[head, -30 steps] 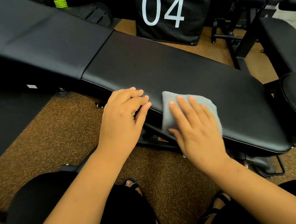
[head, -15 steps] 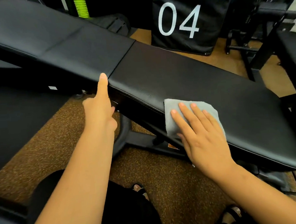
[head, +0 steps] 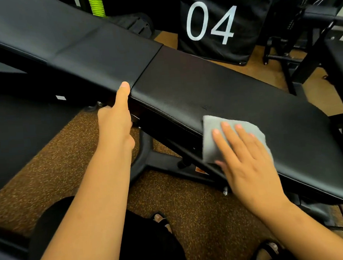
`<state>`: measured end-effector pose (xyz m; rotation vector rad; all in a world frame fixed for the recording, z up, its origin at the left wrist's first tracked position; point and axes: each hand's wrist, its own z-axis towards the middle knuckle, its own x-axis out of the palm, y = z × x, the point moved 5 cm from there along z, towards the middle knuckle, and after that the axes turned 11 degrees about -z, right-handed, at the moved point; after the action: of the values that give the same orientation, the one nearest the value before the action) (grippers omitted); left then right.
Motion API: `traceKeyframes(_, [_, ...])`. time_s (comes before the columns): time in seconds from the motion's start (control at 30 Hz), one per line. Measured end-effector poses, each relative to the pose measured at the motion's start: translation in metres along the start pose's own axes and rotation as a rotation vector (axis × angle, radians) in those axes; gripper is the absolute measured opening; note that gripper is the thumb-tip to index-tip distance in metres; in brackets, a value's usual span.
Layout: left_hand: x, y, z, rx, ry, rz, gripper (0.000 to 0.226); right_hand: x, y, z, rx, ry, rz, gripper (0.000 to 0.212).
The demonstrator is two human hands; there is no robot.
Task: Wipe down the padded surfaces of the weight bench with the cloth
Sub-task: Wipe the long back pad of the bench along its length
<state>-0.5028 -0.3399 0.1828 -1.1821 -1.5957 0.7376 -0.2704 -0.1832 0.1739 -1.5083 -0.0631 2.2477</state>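
Cloth [head: 227,138] sits on the near edge of the bench's seat pad [head: 235,97], draped a little over the side, with the right hand [head: 249,161] flat on top, fingers straight and slightly spread, pressing it down. Left hand [head: 117,121] braces the bench at the seam with the long back pad [head: 61,48], thumb up on the edge; the other fingers are hidden underneath, so cannot tell its grip. Best run, I'd say: keep the palm flat, overlapping strokes across the seat, then seam and back pad.
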Motion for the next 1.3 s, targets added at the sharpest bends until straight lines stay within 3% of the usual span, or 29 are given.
traceKeyframes(0.23, [-0.001, -0.004, 0.003, 0.003, 0.044, 0.02, 0.092, -0.001, 0.028, 0.029, 0.072, -0.008, -0.025, 0.072])
traceKeyframes(0.33, [-0.001, -0.005, -0.001, 0.017, 0.042, 0.012, 0.078, -0.013, 0.062, 0.07, 0.016, -0.017, 0.002, 0.063])
traceKeyframes(0.43, [0.001, -0.006, -0.005, 0.015, 0.05, -0.012, 0.046, -0.02, 0.081, 0.095, -0.016, -0.006, 0.013, 0.066])
traceKeyframes(0.53, [0.002, -0.004, -0.006, 0.015, 0.045, -0.016, 0.056, -0.018, 0.075, 0.087, -0.039, -0.025, 0.015, 0.066])
traceKeyframes(0.63, [0.001, -0.002, -0.002, 0.023, 0.036, -0.032, 0.048, -0.008, 0.049, 0.055, -0.023, -0.038, -0.031, 0.072])
traceKeyframes(0.73, [0.0, -0.001, -0.001, 0.014, 0.036, -0.027, 0.069, 0.002, 0.019, 0.015, 0.036, 0.008, -0.049, 0.085])
traceKeyframes(0.8, [0.0, -0.001, -0.001, 0.018, 0.023, -0.031, 0.064, 0.002, 0.008, 0.001, 0.053, 0.013, -0.035, 0.079])
traceKeyframes(0.9, [0.001, 0.001, -0.003, 0.018, 0.025, -0.046, 0.054, -0.002, 0.015, 0.016, 0.098, 0.051, 0.002, 0.074])
traceKeyframes(1.03, [0.001, -0.003, -0.006, 0.027, 0.021, -0.043, 0.071, -0.015, 0.056, 0.072, 0.048, 0.06, 0.022, 0.071])
traceKeyframes(1.2, [0.003, -0.003, -0.011, 0.068, 0.002, -0.046, 0.037, -0.021, 0.079, 0.101, -0.016, 0.04, 0.039, 0.068])
traceKeyframes(1.3, [0.004, -0.002, -0.01, 0.074, 0.01, -0.042, 0.032, -0.013, 0.066, 0.079, -0.049, -0.019, 0.011, 0.067])
